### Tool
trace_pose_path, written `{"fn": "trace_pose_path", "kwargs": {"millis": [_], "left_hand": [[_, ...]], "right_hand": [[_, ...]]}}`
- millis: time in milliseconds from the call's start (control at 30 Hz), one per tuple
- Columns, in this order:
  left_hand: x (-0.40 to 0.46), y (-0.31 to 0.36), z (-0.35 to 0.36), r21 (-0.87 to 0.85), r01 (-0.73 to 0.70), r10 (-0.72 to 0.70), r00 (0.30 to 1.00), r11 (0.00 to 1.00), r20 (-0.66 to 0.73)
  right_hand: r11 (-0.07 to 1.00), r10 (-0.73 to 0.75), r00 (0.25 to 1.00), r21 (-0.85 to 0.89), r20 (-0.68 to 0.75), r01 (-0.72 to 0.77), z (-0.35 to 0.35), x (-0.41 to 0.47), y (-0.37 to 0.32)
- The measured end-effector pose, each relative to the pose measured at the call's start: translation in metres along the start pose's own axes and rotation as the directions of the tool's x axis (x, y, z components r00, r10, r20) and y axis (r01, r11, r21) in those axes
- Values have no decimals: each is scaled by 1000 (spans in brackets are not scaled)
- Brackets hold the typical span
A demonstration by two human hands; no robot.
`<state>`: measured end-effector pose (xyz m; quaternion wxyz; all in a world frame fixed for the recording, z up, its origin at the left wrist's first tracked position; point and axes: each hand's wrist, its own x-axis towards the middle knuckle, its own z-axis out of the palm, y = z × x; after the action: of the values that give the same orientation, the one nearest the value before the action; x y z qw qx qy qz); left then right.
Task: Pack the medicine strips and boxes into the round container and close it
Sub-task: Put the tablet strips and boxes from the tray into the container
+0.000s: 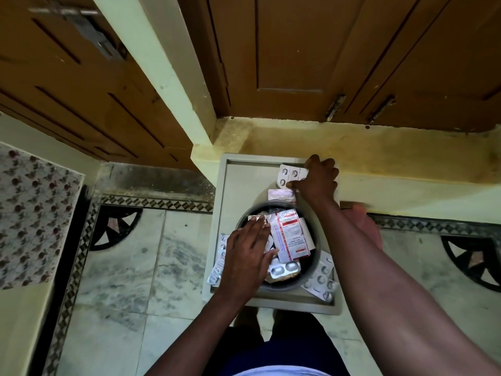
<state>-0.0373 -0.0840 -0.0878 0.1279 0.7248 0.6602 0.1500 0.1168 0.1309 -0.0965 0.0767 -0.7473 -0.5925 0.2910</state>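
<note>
A: Where does the round container (320, 264) sit?

B: On the pale rimmed tray (225, 185), near-centre, open at the top. Dark metal-looking wall, circular. Inside: a red-and-white printed strip (290, 234) lying on top, and a silver blister strip (284, 268) with large oval pills below it. More packs beneath, count not readable.

A: Left hand (246, 256)?

B: Laid flat over the container's left half, fingers (257, 226) straight and held close together, pressing on the contents. Nothing pinched.

A: Right hand (318, 183)?

B: At the tray's far edge, fingers curled down onto a silver blister strip (288, 176), gripping its right end. Three round pills visible on it; the rest is under the hand.

A: Strips outside the container?

B: A pinkish foil pack (280, 195) just beyond the rim, touching the right hand. Silver blister strips (321, 280) at the right, partly overlapped, count unclear. A foil strip (217, 270) at the left, partly under the left wrist.

A: Surroundings?

B: Marbled tile floor (122, 267), brown wooden doors (298, 50).
</note>
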Motion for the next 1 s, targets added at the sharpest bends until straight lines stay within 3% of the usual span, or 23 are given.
{"fn": "trace_pose_path", "kwargs": {"millis": [200,300,367,500,600,733,833,933,1000], "left_hand": [[1,1,-7,-140,-14,3,997,990,-75],[1,-2,-22,-327,95,-155,975,940,-162],[-4,-14,-30,-362,191,-269,947,912,-178],[-22,-55,-28,-231,343,-375,920,910,-111],[-40,-69,-26,-226,420,-419,906,879,54],[-58,-59,-26,-148,506,-477,858,850,191],[-58,-53,-24,-65,535,-516,836,843,185],[-52,-49,-22,-41,555,-543,825,831,157],[-49,-45,-23,-38,580,-569,807,813,157]], "right_hand": [[910,-154,974,361,-168,206,-20,-34,5],[836,-241,927,425,-286,348,-37,-70,5],[800,-303,917,454,-259,393,-45,-93,5],[781,-373,925,512,-77,358,-38,-122,8],[799,-430,901,439,-60,411,-22,-125,10],[841,-511,860,209,0,499,-5,-121,16],[856,-515,857,46,-8,515,3,-123,16],[798,-592,804,-187,-56,573,5,-131,15],[795,-588,805,-243,-81,556,4,-135,14]]}}
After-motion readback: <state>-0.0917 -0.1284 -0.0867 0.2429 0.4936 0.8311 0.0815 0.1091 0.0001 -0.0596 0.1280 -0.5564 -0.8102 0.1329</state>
